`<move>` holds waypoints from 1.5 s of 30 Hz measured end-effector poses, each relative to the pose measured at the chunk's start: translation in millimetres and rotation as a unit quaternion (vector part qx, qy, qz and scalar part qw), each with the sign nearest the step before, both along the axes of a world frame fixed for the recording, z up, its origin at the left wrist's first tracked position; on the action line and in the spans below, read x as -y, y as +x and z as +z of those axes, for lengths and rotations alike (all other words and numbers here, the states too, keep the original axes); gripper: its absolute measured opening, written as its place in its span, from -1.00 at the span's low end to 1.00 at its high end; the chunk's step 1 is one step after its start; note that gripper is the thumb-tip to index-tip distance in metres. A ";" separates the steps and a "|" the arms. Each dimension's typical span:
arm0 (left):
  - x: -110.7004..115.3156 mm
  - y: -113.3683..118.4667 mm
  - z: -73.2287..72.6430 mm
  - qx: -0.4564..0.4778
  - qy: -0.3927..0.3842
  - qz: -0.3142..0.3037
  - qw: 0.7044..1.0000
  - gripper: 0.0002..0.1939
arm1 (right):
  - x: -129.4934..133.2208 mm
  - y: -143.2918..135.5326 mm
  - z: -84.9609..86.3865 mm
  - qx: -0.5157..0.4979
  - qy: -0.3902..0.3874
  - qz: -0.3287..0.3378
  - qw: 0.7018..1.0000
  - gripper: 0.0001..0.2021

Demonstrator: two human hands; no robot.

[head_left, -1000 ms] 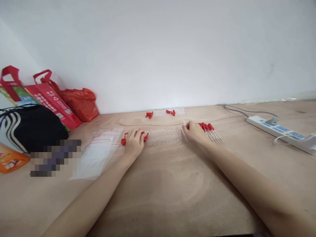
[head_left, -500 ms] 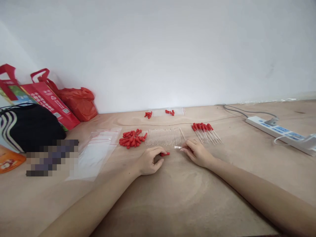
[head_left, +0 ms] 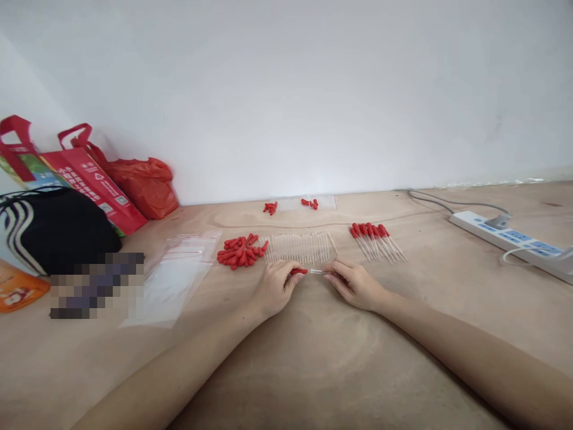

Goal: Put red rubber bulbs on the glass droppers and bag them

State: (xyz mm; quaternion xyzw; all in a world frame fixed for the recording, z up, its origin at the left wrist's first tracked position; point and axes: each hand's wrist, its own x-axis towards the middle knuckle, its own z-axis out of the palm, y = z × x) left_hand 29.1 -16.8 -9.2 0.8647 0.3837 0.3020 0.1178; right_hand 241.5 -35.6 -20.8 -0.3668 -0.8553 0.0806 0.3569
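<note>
Left hand pinches red bulb, end pointing toward right hand; right hand pinches clear tube. Bulb and tube between hands, near, not touching. Tube row just beyond.

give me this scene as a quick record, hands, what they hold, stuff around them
left hand: holds a red bulb
right hand: holds a clear tube
bulb and tube: ends facing, apart
beyond hands: row of clear tubes
left of row: loose red bulbs
right of row: bulb-topped tubes
far right: power strip
surface: wooden table
</note>
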 end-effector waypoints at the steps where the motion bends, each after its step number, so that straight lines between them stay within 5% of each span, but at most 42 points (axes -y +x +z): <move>1: 0.4 0.1 0.4 -0.002 -0.001 0.000 1.000 -0.90 | 0.7 -1.3 0.4 -0.003 0.003 -0.001 1.000 -0.86; 31: 6.3 1.6 -4.5 -0.005 0.053 -0.077 0.996 -0.80 | 1.1 -4.4 1.5 0.095 0.123 0.003 0.988 -0.79; 45: 6.9 1.8 -6.9 -0.022 0.082 -0.096 0.992 -0.85 | -0.4 -14.2 -4.2 0.097 0.084 0.037 0.991 -0.78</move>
